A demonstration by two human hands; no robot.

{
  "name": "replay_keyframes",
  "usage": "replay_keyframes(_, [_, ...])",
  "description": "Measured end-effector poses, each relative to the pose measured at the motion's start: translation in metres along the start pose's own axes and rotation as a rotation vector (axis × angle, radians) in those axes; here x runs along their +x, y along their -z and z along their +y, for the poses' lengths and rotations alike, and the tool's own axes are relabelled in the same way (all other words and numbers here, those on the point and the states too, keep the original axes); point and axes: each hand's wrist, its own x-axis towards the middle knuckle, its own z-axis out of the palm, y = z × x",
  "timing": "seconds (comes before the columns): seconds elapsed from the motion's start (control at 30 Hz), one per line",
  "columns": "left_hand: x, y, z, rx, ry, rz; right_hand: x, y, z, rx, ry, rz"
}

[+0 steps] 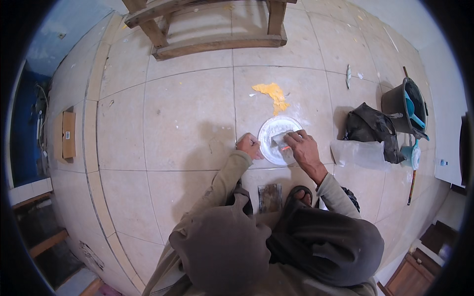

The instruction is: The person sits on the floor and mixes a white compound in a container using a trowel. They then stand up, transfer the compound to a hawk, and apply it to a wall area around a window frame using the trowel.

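On the tiled floor in front of me lies a round, whitish disc [266, 129] like a shallow lid or plate, smeared with white. My left hand [249, 145] is at its left edge, fingers curled in on the rim. From the right, my right hand [301, 148] reaches over the disc, its fingers closed on a flat grey piece [281, 140] that looks like a scraper. A small orange-red bit shows at that piece's lower edge. The fingers partly hide the grey piece, so its exact kind is unclear.
A yellow smear [273, 96] lies beyond the disc. By my sandalled foot is a square, dark-stained plate [270, 198]. To the right are a black bag [368, 126], a clear plastic bag [360, 154] and a dark bucket [395, 106]. A wooden bench [217, 45] stands ahead; a cardboard box [68, 134] sits left.
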Motion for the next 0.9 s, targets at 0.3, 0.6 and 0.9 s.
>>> replay_keyframes(0.3, [0.010, 0.037, 0.009, -0.023, 0.005, -0.006, 0.038, -0.028, -0.006, -0.001, 0.070, 0.124])
replay_keyframes(0.6, [0.009, 0.023, 0.009, -0.043, 0.019, -0.058, 0.024, -0.010, 0.003, 0.022, 0.025, 0.159])
replay_keyframes(0.9, [0.004, 0.013, 0.005, -0.055, 0.019, -0.059, 0.022, -0.021, 0.002, 0.015, 0.076, 0.080])
